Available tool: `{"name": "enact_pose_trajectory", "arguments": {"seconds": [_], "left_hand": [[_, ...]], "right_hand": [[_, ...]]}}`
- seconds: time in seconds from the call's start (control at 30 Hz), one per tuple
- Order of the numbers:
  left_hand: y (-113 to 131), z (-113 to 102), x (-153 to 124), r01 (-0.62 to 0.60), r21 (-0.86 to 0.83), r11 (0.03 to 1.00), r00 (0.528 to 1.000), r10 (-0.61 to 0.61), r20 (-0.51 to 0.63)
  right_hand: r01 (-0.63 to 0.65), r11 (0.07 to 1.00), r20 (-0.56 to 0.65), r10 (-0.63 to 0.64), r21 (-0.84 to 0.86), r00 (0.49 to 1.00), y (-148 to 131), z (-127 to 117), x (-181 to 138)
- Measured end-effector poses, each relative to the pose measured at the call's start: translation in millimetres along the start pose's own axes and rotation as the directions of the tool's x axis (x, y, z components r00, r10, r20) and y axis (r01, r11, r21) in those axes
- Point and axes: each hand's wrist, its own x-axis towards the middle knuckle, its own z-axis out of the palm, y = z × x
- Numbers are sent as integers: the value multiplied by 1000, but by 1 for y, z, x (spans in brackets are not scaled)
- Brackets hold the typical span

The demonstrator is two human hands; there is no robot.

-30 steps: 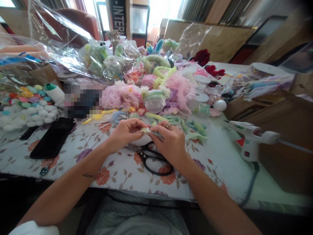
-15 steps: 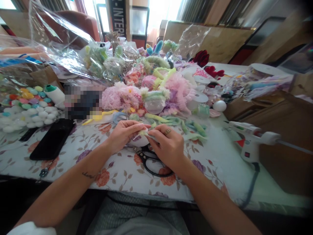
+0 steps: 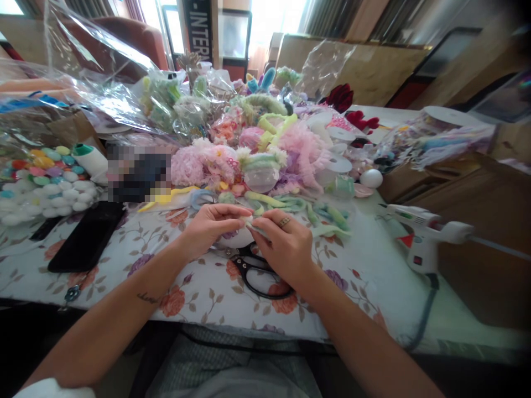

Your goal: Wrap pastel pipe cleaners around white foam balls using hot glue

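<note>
My left hand (image 3: 213, 224) and my right hand (image 3: 286, 237) meet over the tablecloth, fingertips pinched together on a small whitish-yellow piece (image 3: 248, 220). Most of that piece is hidden by the fingers, so its kind is unclear. Just beneath the fingers lies a rounded white object (image 3: 235, 239), partly covered by the left hand. Black-handled scissors (image 3: 253, 271) rest on the cloth under my right hand, which hides part of one handle loop. Pale green and yellow fuzzy strips (image 3: 298, 204) lie just beyond the fingertips.
A white glue gun (image 3: 427, 232) stands at the right, beside a cardboard box (image 3: 485, 237). A black phone (image 3: 85, 240) lies at the left near bagged white balls (image 3: 62, 196). Fluffy pink material (image 3: 203, 164) and plastic wrapping pile up across the back.
My left thumb has shifted onto the small piece, and the beaded-looking edge visible before is now covered. Both hands stay nearly in place; the scissors have not moved.
</note>
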Motion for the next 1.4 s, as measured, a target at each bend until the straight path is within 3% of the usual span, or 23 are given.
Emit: {"name": "enact_pose_trajectory", "arguments": {"seconds": [0.4,0.63,0.8,1.13,1.4], "left_hand": [[4,5,-2,-88,101,991,994,95,-59],[11,7,-5,-202,177,963,977,211,-33],[10,5,-5,-213,195,957,975,220,-11],[12,7,-6,-202,256,945,977,214,-20],[7,7,-3,-204,156,967,978,208,-11]], "right_hand": [[2,1000,-9,-2,-8,1000,0,0,0],[129,989,0,-130,-77,992,2,-4,-2],[231,963,18,-231,-139,973,4,-7,-4],[302,940,6,-305,-161,952,3,-8,-3],[312,936,10,-314,-163,949,2,-10,1]]}}
